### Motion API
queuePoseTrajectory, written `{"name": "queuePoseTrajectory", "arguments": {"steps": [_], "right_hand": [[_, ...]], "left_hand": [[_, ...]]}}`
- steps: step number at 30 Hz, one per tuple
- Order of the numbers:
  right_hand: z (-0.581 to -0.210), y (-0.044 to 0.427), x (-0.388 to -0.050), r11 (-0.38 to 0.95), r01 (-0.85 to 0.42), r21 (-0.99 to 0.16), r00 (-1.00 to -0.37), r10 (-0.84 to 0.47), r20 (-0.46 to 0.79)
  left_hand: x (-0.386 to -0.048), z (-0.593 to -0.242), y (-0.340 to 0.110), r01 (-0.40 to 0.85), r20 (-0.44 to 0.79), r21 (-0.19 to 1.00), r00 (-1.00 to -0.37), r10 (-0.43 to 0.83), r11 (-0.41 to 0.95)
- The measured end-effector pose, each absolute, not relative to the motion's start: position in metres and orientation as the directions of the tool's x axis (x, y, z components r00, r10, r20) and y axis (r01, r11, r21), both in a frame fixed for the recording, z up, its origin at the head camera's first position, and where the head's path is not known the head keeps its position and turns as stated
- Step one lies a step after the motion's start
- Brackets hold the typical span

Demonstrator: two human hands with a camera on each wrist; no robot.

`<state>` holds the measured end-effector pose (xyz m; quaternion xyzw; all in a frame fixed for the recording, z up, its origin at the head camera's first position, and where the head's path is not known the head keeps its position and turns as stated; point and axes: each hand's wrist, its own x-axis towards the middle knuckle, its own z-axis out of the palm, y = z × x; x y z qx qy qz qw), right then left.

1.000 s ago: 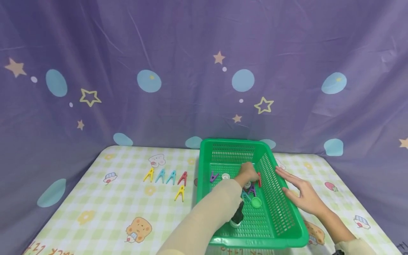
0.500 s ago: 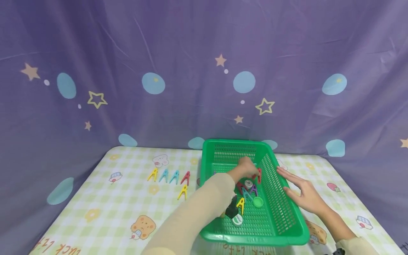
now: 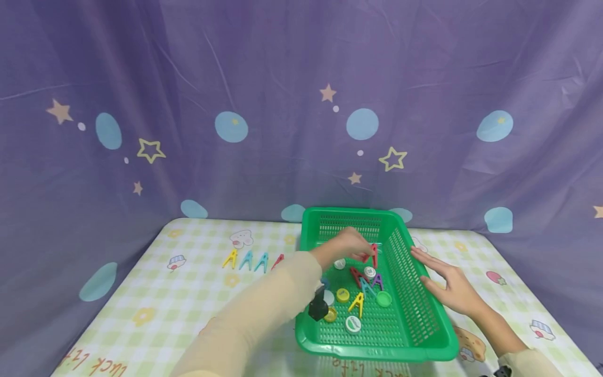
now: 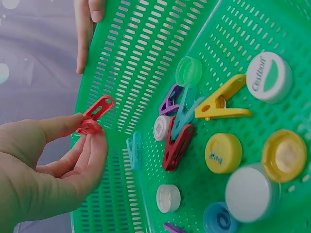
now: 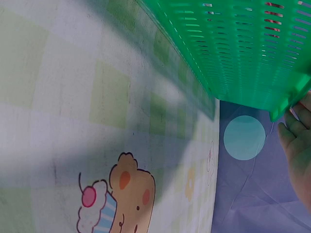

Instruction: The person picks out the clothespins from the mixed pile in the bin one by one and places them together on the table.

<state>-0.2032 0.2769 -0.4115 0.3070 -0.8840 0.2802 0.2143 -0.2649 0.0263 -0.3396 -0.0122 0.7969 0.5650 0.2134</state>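
Bkgd is a purple star-print curtain [image 3: 264, 63]; in front, a table [image 3: 188, 293] w/ pale check cloth, a green basket [image 3: 377, 354] standing on its right half. Looks only partway done: on the table, left of the basket, there's a row of four clothespins – yellow clothespin [image 3: 230, 258], two light-blue clothespins [image 3: 246, 260], then a red one partly behind the sleeve [image 3: 256, 309]. Being taken out now, seemingly: the red clothespin [image 3: 375, 255], pinched btwn thumb & fingers in the left hand's [image 3: 349, 245] grip, over the basket's far right part, apparently lifted off the floor. Right hand [image 3: 454, 287]: fingers straight along the basket's right rim, grip not closed on anything

Left in basket: dark-red clothespin [image 3: 358, 276], purple clothespin [image 3: 378, 281], teal clothespin [image 3: 367, 287], yellow one nearer, plus a light-blue one by the far wall [image 4: 134, 150], & assorted bottle caps [image 3: 342, 295]

Vs 0.5 s ago: left hand & red clothespin have shifted left, away from the right wall; sleeve's moved left too, uncovering more caps in the basket's near left but hiding the second yellow clothespin on the table; right hand's unchanged
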Motion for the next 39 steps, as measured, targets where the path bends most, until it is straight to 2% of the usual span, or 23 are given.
{"name": "queuePoseTrajectory", "arguments": {"steps": [5, 13, 26, 32, 39], "right_hand": [[-0.411, 0.276, -0.202, 0.645, -0.675, -0.36, -0.707, -0.424, 0.566], [-0.411, 0.278, -0.203, 0.671, -0.642, -0.371, -0.741, -0.418, 0.526], [-0.412, 0.278, -0.203, 0.68, -0.639, -0.359, -0.741, -0.42, 0.524], [-0.414, 0.278, -0.203, 0.683, -0.636, -0.359, -0.742, -0.415, 0.526], [-0.413, 0.278, -0.205, 0.674, -0.642, -0.365, -0.738, -0.415, 0.532]], "left_hand": [[-0.262, -0.34, 0.016, -0.27, -0.367, 0.892, -0.9, 0.235, 0.362], [-0.255, -0.338, -0.008, -0.276, -0.384, 0.896, -0.875, 0.294, 0.348], [-0.238, -0.33, -0.059, -0.273, -0.402, 0.888, -0.852, 0.336, 0.371], [-0.225, -0.328, -0.086, -0.236, -0.373, 0.896, -0.86, 0.348, 0.377], [-0.214, -0.329, -0.126, -0.179, -0.302, 0.931, -0.868, 0.393, 0.319]]}}
